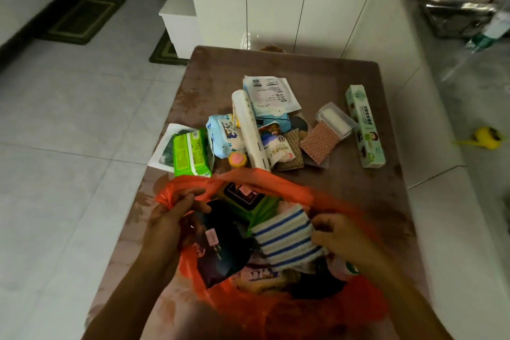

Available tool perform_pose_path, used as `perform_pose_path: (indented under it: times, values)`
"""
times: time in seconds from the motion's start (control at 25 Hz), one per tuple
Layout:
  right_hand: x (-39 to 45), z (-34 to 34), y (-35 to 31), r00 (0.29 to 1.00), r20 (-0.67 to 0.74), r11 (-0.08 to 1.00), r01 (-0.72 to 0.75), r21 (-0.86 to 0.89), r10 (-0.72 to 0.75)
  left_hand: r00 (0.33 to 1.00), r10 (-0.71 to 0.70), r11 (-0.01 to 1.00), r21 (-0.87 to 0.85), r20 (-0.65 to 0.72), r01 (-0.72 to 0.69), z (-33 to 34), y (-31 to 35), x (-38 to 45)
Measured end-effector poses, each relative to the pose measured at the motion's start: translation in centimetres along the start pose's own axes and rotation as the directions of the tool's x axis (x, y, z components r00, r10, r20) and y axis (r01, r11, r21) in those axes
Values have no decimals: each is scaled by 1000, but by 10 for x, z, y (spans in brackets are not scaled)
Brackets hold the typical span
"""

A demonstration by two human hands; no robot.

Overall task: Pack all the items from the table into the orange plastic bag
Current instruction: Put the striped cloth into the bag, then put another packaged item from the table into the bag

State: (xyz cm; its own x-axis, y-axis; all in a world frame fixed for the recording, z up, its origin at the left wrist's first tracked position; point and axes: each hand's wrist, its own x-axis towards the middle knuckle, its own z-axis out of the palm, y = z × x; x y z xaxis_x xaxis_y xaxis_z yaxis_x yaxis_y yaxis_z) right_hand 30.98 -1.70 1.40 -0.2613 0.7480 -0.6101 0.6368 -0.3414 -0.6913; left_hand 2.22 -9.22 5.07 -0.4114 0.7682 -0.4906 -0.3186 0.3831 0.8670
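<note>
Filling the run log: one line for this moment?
left hand grips orange bag rim | right hand holds striped cloth | packing unfinished

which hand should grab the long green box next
Right. The long green box lies at the table's right edge, on the right hand side, which only pinches the striped cloth. The left hand holds the orange bag rim open.

Open orange bag (248,174), part-filled

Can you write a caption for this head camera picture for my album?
Left hand holds the orange bag open; right hand tucks in a striped cloth.
</note>
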Motion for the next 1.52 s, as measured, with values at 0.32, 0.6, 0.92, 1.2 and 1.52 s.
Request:
perform_pose_path:
  times: [0.32,0.6,0.92,1.2,1.52]
  values:
    - [69,23,-93,893,-360,963,244,-117,-270,999,-33,998,-50,40,35,-11,2,6]
    - [219,91,-81,960,-277,970,-95,-226,29,996,-65,997,56,53,62,-30,-1,17]
    - [208,52,-94,977,-85,977,-186,107,195,991,-37,998,60,127,29,-26,3,21]
    - [68,0,-87,970,-238,730,196,655,-47,990,-1,997,76,140,-10,-25,5,16]
    - [-3,-53,-61,893,-437,690,383,614,-107,983,65,994,73,171,-79,-12,31,-9]
